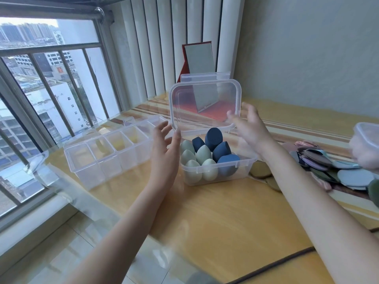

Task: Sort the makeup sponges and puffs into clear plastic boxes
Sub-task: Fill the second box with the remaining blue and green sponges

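A clear plastic box (217, 168) stands mid-table, filled with several egg-shaped makeup sponges, pale green ones (203, 154) on the left and dark blue ones (213, 136) on the right. Its clear lid (205, 95) stands upright over the back of the box. My left hand (164, 152) is at the lid's lower left corner, thumb on the front. My right hand (248, 128), blurred, grips the lower right corner. A pile of flat puffs (328, 167) in grey, blue, purple and green lies at the right.
A long clear box (106, 154) with several compartments sits left of the sponge box. A red-framed mirror (200, 58) stands behind. Tan round puffs (260, 170) lie beside the box. Another clear container (367, 138) shows at the right edge. The window and table edge are at the left.
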The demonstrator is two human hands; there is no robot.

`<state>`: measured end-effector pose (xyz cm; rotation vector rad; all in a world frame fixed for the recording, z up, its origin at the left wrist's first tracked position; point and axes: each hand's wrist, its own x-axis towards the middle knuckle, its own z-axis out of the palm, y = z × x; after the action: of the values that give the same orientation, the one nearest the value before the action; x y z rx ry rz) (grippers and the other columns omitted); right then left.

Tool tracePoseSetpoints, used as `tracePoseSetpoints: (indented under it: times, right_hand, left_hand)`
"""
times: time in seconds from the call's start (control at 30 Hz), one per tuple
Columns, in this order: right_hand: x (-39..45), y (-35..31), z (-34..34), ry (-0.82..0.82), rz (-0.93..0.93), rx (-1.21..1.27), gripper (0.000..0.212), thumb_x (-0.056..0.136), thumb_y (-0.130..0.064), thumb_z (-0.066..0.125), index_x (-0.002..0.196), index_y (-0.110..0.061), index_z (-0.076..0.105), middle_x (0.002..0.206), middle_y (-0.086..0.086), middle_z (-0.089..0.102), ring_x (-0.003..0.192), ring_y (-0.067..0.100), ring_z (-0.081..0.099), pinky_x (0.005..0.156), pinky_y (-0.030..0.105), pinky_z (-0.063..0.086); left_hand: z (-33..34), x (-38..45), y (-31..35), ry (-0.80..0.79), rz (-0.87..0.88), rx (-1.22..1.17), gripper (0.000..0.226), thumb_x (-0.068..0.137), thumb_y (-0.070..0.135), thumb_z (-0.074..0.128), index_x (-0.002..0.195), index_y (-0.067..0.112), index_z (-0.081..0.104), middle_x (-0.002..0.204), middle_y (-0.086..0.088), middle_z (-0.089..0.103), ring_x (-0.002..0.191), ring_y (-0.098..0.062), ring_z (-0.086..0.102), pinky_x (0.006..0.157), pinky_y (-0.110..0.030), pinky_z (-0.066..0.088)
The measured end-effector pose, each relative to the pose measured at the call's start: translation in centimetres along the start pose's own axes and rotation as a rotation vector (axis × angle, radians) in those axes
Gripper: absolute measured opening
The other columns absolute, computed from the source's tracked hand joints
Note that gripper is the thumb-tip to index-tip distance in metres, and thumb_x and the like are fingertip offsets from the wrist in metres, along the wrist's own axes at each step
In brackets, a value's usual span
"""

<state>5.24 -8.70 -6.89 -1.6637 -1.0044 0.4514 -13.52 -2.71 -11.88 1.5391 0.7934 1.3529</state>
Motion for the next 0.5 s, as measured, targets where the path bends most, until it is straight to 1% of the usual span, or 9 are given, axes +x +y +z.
tracePoseSetpoints:
  times: [0.03, 0.07, 0.1, 0.13, 0.17, 0.23, 0.27, 0.4, 0.5]
  right_hand:
    - [-0.2, 0.0, 0.0, 0.107, -0.12, -0.177, 0.056, 0.093, -0.034, 0.06, 0.138, -0.012, 0.036, 0.128, 0.002, 0.046, 0.114, 0.017, 0.045, 0.09, 0.027, 0.037]
    - [-0.3, -0.1, 0.0, 0.243, -0.271, -0.342, 0.049, 0.09, -0.029, 0.064, 0.129, -0.009, 0.043, 0.119, 0.005, 0.051, 0.109, 0.021, 0.047, 0.084, 0.024, 0.034]
    - [-0.5, -0.5, -0.1, 0.323, -0.399, -0.423, 0.039, 0.088, -0.028, 0.066, 0.118, -0.008, 0.05, 0.108, 0.006, 0.056, 0.101, 0.023, 0.051, 0.078, 0.022, 0.034]
    - [-0.8, -1.0, -0.3, 0.283, -0.423, -0.423, 0.031, 0.088, -0.031, 0.066, 0.108, -0.01, 0.056, 0.098, 0.003, 0.06, 0.092, 0.022, 0.056, 0.072, 0.022, 0.036]
    - [-1.1, -1.5, -0.2, 0.157, -0.379, -0.38, 0.027, 0.087, -0.036, 0.066, 0.1, -0.014, 0.058, 0.091, 0.0, 0.063, 0.084, 0.018, 0.059, 0.067, 0.023, 0.04]
    - [-1.6, -1.9, 0.5, -0.105, -0.233, -0.437, 0.027, 0.083, -0.041, 0.07, 0.094, -0.02, 0.058, 0.086, -0.005, 0.062, 0.079, 0.015, 0.061, 0.067, 0.027, 0.047]
    - [-1.9, -1.7, 1.0, -0.17, -0.2, -0.515, 0.027, 0.081, -0.04, 0.073, 0.093, -0.021, 0.056, 0.085, -0.007, 0.06, 0.08, 0.016, 0.061, 0.068, 0.027, 0.048]
    - [-1.8, -1.9, 2.0, -0.161, -0.128, -0.658, 0.019, 0.082, -0.027, 0.074, 0.088, -0.017, 0.059, 0.092, 0.003, 0.063, 0.086, 0.022, 0.059, 0.06, 0.025, 0.039]
    - [-1.0, -2.3, 2.6, -0.224, -0.054, -0.776, 0.019, 0.082, -0.024, 0.074, 0.085, -0.009, 0.063, 0.093, 0.009, 0.066, 0.088, 0.026, 0.062, 0.068, 0.029, 0.046]
  left_hand:
    - [0.0, -0.1, 0.0, 0.0, -0.008, 0.008, 0.042, 0.087, 0.047, 0.051, 0.123, 0.027, 0.043, 0.132, -0.003, 0.052, 0.109, -0.012, 0.059, 0.093, -0.037, 0.051]
    - [0.0, -0.1, 0.0, 0.006, -0.01, 0.021, 0.04, 0.087, 0.044, 0.052, 0.122, 0.026, 0.044, 0.131, -0.001, 0.052, 0.108, -0.012, 0.059, 0.092, -0.037, 0.051]
    - [-0.1, -0.2, 0.0, 0.019, -0.002, 0.041, 0.035, 0.09, 0.041, 0.053, 0.12, 0.025, 0.045, 0.128, 0.001, 0.052, 0.106, -0.01, 0.059, 0.09, -0.035, 0.052]
    - [-0.1, -0.2, 0.0, 0.039, 0.018, 0.07, 0.03, 0.092, 0.036, 0.055, 0.117, 0.023, 0.046, 0.124, 0.001, 0.053, 0.102, -0.005, 0.059, 0.088, -0.029, 0.052]
    - [-0.1, -0.2, 0.1, 0.064, 0.049, 0.109, 0.024, 0.093, 0.031, 0.056, 0.112, 0.021, 0.047, 0.12, 0.002, 0.053, 0.098, 0.001, 0.057, 0.083, -0.02, 0.051]
    - [-0.1, -0.4, 0.3, 0.11, 0.123, 0.187, 0.015, 0.093, 0.024, 0.057, 0.103, 0.018, 0.049, 0.112, 0.001, 0.054, 0.089, 0.008, 0.054, 0.072, -0.008, 0.045]
    - [-0.1, -0.4, 0.4, 0.118, 0.149, 0.208, 0.011, 0.093, 0.021, 0.057, 0.099, 0.017, 0.05, 0.109, 0.001, 0.054, 0.087, 0.009, 0.053, 0.07, -0.007, 0.043]
    - [-0.2, -0.4, 0.5, 0.098, 0.162, 0.235, 0.006, 0.093, 0.02, 0.057, 0.092, 0.015, 0.053, 0.101, 0.0, 0.057, 0.086, 0.006, 0.055, 0.069, -0.006, 0.043]
    - [-0.2, -0.4, 0.5, 0.08, 0.158, 0.24, 0.006, 0.093, 0.019, 0.056, 0.089, 0.016, 0.055, 0.095, -0.002, 0.06, 0.089, -0.005, 0.056, 0.072, -0.005, 0.041]
